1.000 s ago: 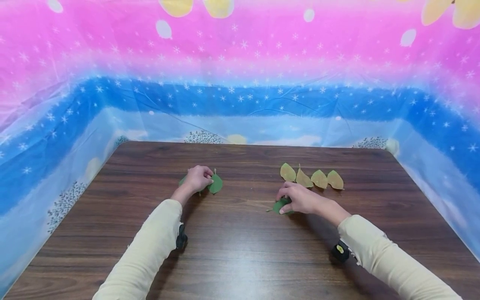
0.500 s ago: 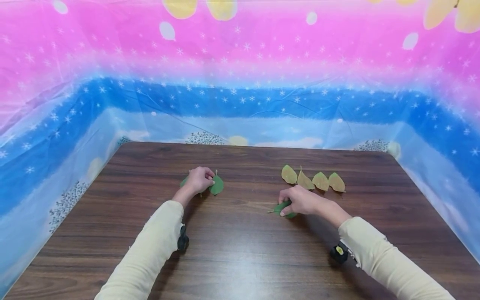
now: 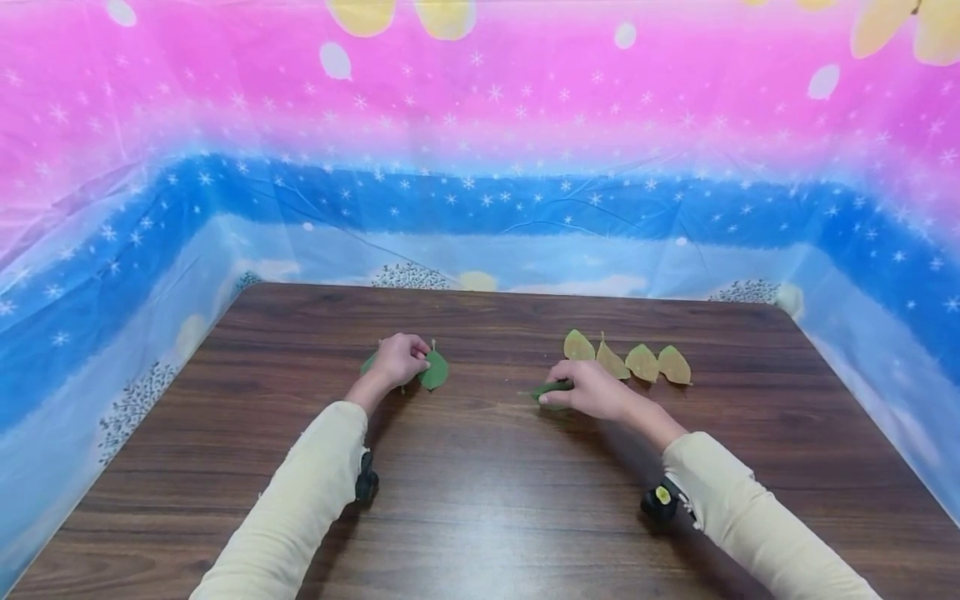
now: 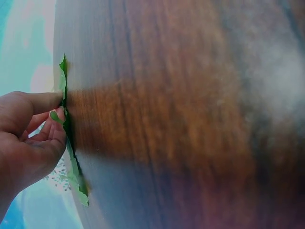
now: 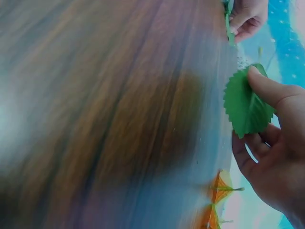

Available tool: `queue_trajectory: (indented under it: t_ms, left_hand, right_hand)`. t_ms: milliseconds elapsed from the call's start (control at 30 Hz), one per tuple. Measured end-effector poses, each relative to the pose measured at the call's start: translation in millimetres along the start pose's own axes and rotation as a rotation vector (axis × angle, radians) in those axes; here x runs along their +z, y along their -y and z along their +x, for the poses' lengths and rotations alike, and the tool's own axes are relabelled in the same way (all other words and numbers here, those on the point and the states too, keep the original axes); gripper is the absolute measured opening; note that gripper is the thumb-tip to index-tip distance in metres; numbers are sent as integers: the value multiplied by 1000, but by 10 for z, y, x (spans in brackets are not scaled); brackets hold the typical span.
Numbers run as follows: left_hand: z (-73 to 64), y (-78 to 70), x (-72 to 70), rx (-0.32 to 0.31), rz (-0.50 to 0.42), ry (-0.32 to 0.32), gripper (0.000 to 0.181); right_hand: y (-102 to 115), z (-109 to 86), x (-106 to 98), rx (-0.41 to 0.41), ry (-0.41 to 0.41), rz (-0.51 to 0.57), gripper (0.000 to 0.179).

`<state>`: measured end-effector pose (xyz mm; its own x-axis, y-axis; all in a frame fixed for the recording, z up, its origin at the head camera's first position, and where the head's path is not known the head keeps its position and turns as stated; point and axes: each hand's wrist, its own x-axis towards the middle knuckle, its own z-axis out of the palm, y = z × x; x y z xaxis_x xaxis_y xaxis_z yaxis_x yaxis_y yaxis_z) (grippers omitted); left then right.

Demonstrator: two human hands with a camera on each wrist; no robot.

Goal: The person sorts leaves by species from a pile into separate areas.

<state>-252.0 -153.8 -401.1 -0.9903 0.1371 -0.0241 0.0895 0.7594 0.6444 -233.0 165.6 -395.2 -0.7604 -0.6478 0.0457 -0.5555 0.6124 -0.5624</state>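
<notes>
My right hand (image 3: 592, 388) pinches a green leaf (image 5: 248, 102) between thumb and fingers, just above the table. In the right wrist view its toothed edge and broad face show, with the thumb across it. On the left, my left hand (image 3: 397, 360) bends down to the table, thumb and fingertips at the edge of a green leaf (image 3: 433, 371) lying flat. Another green leaf (image 3: 367, 364) is partly hidden behind that hand. The left wrist view shows the green leaves (image 4: 75, 176) edge-on in a line, one edge curling up by the thumb (image 4: 57, 136).
Several yellowish leaves (image 3: 642, 363) lie in a row beyond the right hand. The brown wooden table (image 3: 465, 500) is enclosed by a pink and blue printed cloth (image 3: 480, 200) at the back and sides. Each wrist carries a small black camera (image 3: 660, 500).
My right hand has lifted the green leaf from the table and carried it slightly left and away from me. My left hand has stayed in place.
</notes>
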Motion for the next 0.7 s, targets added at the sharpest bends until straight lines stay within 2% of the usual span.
queue_trajectory:
  t_ms: [133, 233, 467, 600, 700]
  left_hand:
    - [-7, 2, 0, -2, -12, 0, 18]
    - [-5, 3, 2, -2, -13, 0, 18]
    - [13, -5, 24, -5, -16, 5, 19]
    - [10, 2, 18, -8, -25, 3, 18]
    - [12, 29, 17, -5, -26, 0, 17]
  right_hand:
    - [5, 93, 46, 21, -90, 28, 9]
    - [27, 170, 112, 38, -129, 64, 14]
    - [117, 365, 267, 143, -213, 208, 13]
    - [145, 458, 317, 188, -233, 264, 13]
    - [170, 533, 351, 245, -228, 359, 17]
